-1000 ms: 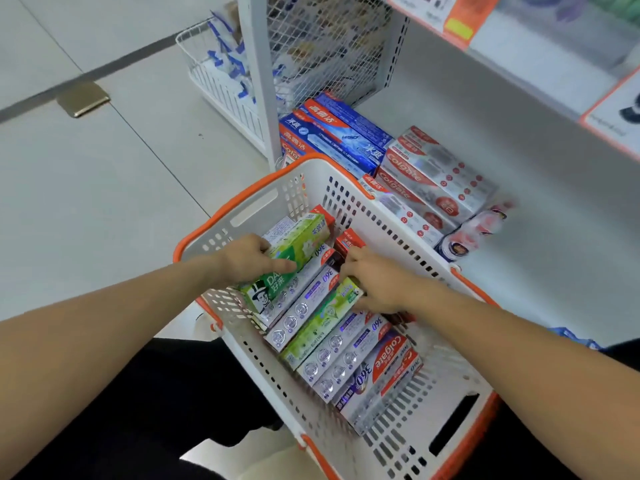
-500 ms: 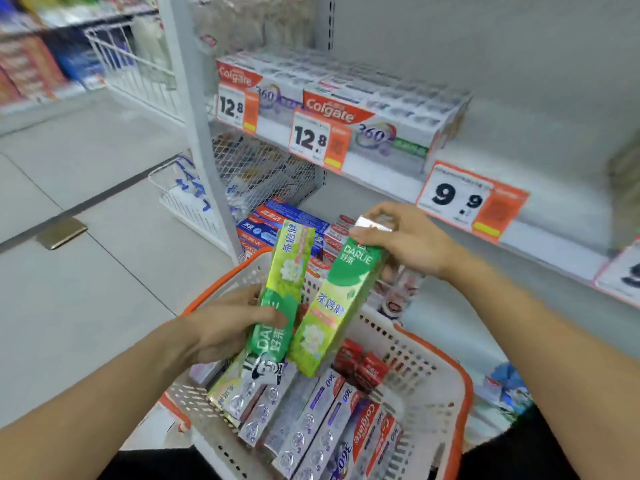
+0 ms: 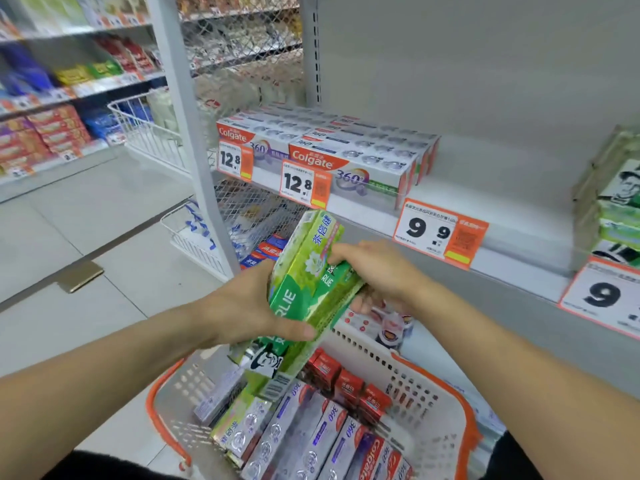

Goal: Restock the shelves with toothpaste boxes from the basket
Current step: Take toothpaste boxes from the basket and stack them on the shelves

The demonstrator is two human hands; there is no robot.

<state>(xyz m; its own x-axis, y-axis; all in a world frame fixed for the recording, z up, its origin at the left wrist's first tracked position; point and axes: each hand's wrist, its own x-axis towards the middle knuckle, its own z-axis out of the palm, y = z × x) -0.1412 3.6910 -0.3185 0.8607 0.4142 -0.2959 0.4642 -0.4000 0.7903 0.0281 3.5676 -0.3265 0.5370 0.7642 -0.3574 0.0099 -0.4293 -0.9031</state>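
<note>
Two green Darlie toothpaste boxes are pressed together side by side above the basket. My left hand grips them from the left, thumb across the front. My right hand holds them from the right, fingers curled round the upper part. Below, the white basket with orange rim holds several Colgate 360 boxes and small red boxes. The shelf in front has a bare stretch behind the 9.9 price tag.
Colgate 360 boxes fill the shelf's left part above 12.8 tags. Green Darlie boxes are stacked at the far right. Blue and red boxes lie on the bottom shelf. A white upright post and wire baskets stand left.
Both hands lifted a green box each out of the basket. They have since brought the two boxes together into one bundle, and my view has risen towards the shelf.
</note>
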